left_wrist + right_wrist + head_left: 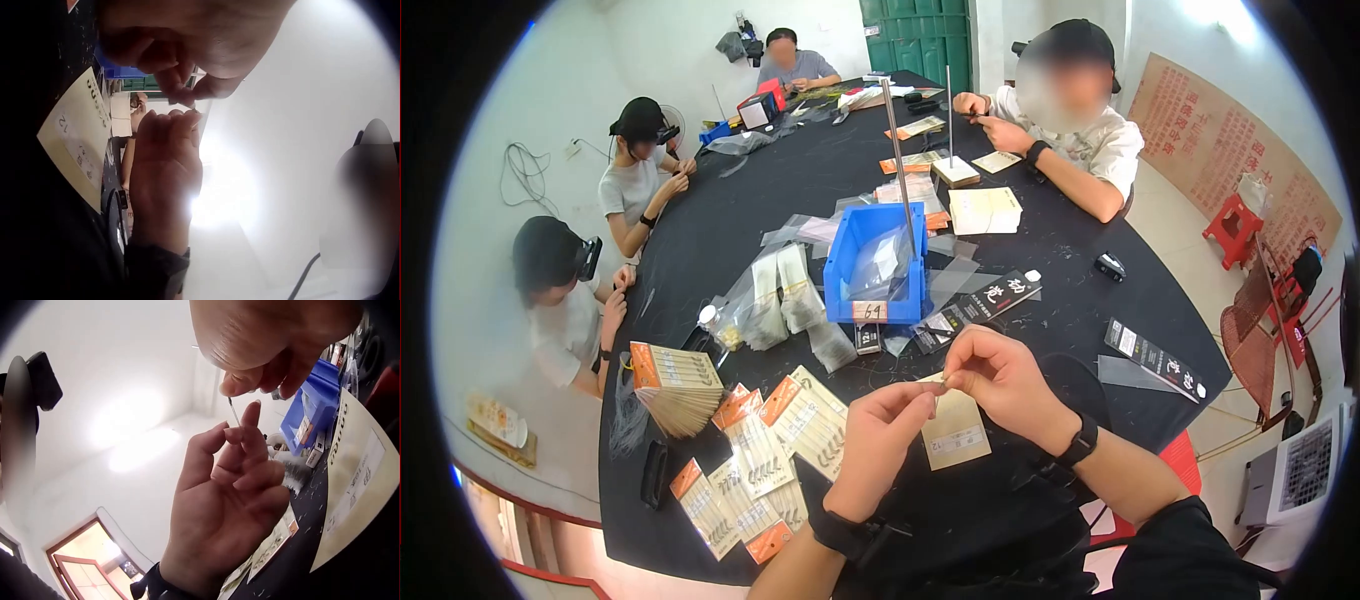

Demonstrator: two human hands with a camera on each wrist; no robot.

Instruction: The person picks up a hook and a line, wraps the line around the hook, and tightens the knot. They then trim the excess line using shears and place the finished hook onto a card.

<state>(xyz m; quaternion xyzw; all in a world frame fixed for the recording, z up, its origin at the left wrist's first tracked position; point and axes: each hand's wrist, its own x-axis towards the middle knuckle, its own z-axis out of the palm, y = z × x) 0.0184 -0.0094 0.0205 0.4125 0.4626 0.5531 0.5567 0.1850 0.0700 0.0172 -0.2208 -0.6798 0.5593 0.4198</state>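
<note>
My left hand (878, 440) and right hand (1005, 385) meet at the fingertips above a cream card (958, 445). In the right wrist view, a thin, pale, thread-like piece (234, 414) with a dark end runs between the two. Its upper end is pinched by the right hand (281, 331), its lower end by the thumb and finger of the left hand (231, 500). The left wrist view shows the left hand (206, 37) over the right hand (165, 169), fingertips close. Small dark hook shapes line one edge of the card (78, 140), which bears a white label.
A blue bin (875, 290) holding clear bags stands ahead. Orange-topped packets (745, 450) and a fanned card stack (675, 390) lie at the left, with black packages (1155, 360) at the right. Metal rods (900, 160) stand upright. Several people sit around the table.
</note>
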